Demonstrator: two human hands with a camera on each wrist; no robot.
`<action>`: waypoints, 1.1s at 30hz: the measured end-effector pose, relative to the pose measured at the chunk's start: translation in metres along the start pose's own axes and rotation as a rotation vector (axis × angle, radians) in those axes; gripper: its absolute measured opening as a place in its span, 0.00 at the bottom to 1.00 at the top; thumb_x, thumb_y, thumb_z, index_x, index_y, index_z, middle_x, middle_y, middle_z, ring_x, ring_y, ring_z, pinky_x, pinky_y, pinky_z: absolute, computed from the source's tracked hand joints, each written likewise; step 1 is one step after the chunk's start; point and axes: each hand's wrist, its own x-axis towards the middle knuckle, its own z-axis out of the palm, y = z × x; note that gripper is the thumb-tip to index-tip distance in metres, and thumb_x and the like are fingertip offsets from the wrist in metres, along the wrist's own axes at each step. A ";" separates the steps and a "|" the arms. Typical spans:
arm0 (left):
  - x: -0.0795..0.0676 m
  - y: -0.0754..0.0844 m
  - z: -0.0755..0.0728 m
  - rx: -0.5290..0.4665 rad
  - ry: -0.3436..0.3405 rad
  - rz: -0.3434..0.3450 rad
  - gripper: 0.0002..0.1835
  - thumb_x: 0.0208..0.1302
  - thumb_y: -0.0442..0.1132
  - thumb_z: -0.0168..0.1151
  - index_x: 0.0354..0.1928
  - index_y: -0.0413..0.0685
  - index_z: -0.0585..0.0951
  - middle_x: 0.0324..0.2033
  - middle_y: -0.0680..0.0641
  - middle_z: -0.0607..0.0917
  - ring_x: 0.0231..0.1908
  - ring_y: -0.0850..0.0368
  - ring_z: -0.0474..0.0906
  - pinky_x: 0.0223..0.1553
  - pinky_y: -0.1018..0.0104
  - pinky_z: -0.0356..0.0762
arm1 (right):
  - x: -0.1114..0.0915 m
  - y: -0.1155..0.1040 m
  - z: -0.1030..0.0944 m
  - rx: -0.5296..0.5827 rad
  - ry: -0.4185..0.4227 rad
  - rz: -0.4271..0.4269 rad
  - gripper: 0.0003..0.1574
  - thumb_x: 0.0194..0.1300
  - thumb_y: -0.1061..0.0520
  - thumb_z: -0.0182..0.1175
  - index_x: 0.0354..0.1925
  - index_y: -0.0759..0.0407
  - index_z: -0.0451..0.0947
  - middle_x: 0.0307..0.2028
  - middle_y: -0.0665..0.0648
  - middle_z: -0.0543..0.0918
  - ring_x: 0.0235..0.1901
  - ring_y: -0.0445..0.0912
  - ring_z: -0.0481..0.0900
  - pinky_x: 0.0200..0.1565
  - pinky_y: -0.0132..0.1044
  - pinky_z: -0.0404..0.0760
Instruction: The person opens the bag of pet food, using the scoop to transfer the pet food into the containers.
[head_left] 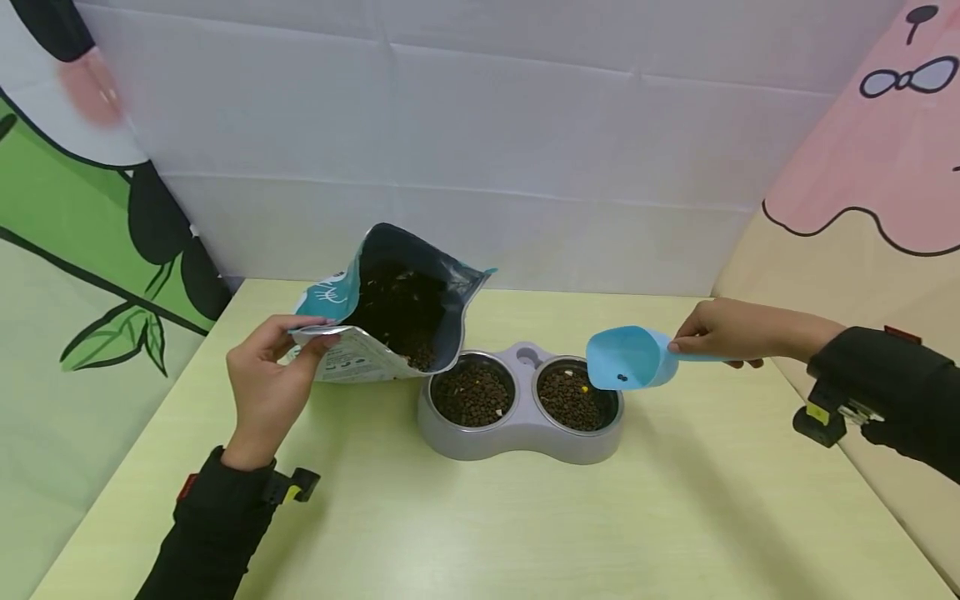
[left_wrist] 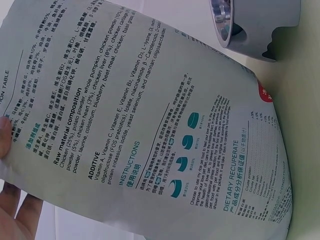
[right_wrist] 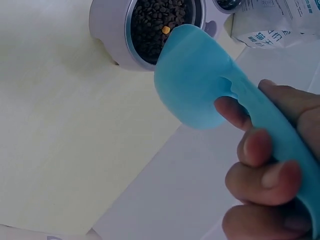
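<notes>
My left hand (head_left: 272, 379) grips the edge of an open pet food bag (head_left: 378, 362), which leans with its mouth toward me and brown kibble inside. Printed text covers the bag's side (left_wrist: 150, 125) in the left wrist view. In my right hand (head_left: 723, 329) is the handle of a blue scoop (head_left: 626, 354), fingers curled round it. The scoop hangs over the right edge of the double pet bowl (head_left: 517, 437); a couple of kibble bits lie in it. Both steel bowls hold kibble, the left (head_left: 474, 392) and the right (head_left: 573, 396).
The pale wooden table (head_left: 450, 533) bears the bowl stand and the bag. A white cloth backdrop (head_left: 487, 142) rises behind it. Printed cartoon panels stand at the left (head_left: 97, 217) and right (head_left: 855, 167).
</notes>
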 end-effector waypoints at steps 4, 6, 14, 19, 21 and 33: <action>0.000 0.000 0.001 -0.001 -0.003 0.004 0.13 0.46 0.24 0.65 0.37 0.40 0.80 0.33 0.46 0.82 0.37 0.63 0.77 0.44 0.75 0.73 | 0.001 -0.004 0.000 -0.027 0.004 -0.012 0.12 0.65 0.48 0.53 0.38 0.53 0.78 0.12 0.48 0.62 0.11 0.42 0.61 0.12 0.32 0.64; 0.000 0.000 0.001 -0.001 -0.007 0.005 0.12 0.47 0.25 0.65 0.37 0.40 0.80 0.32 0.46 0.82 0.37 0.62 0.77 0.44 0.75 0.73 | 0.002 -0.005 0.000 -0.037 0.006 -0.016 0.12 0.65 0.48 0.52 0.38 0.53 0.78 0.11 0.48 0.62 0.11 0.42 0.61 0.12 0.32 0.65; 0.000 -0.002 0.002 -0.002 -0.006 -0.003 0.14 0.46 0.24 0.65 0.37 0.41 0.80 0.33 0.44 0.82 0.38 0.64 0.76 0.44 0.76 0.73 | 0.003 -0.005 0.002 -0.049 0.013 -0.021 0.11 0.65 0.49 0.53 0.38 0.52 0.78 0.12 0.48 0.63 0.11 0.42 0.62 0.12 0.32 0.65; 0.000 -0.002 0.003 -0.003 0.002 -0.007 0.14 0.45 0.23 0.65 0.37 0.40 0.80 0.32 0.45 0.82 0.37 0.64 0.76 0.44 0.76 0.73 | 0.004 -0.001 0.005 -0.023 0.023 -0.027 0.13 0.65 0.47 0.52 0.40 0.52 0.78 0.12 0.49 0.63 0.11 0.42 0.62 0.12 0.33 0.65; 0.000 -0.001 0.003 -0.005 0.002 -0.007 0.14 0.46 0.24 0.65 0.37 0.40 0.80 0.32 0.45 0.82 0.37 0.64 0.76 0.44 0.75 0.73 | 0.004 0.002 0.006 -0.010 0.035 -0.025 0.14 0.65 0.47 0.52 0.42 0.53 0.77 0.14 0.50 0.65 0.12 0.43 0.63 0.12 0.33 0.66; 0.001 -0.004 0.004 0.007 0.009 0.001 0.14 0.46 0.24 0.66 0.37 0.40 0.80 0.33 0.44 0.82 0.37 0.64 0.77 0.43 0.76 0.73 | -0.003 0.023 0.011 0.090 0.111 -0.002 0.16 0.66 0.46 0.50 0.43 0.55 0.75 0.15 0.53 0.69 0.12 0.47 0.69 0.13 0.37 0.71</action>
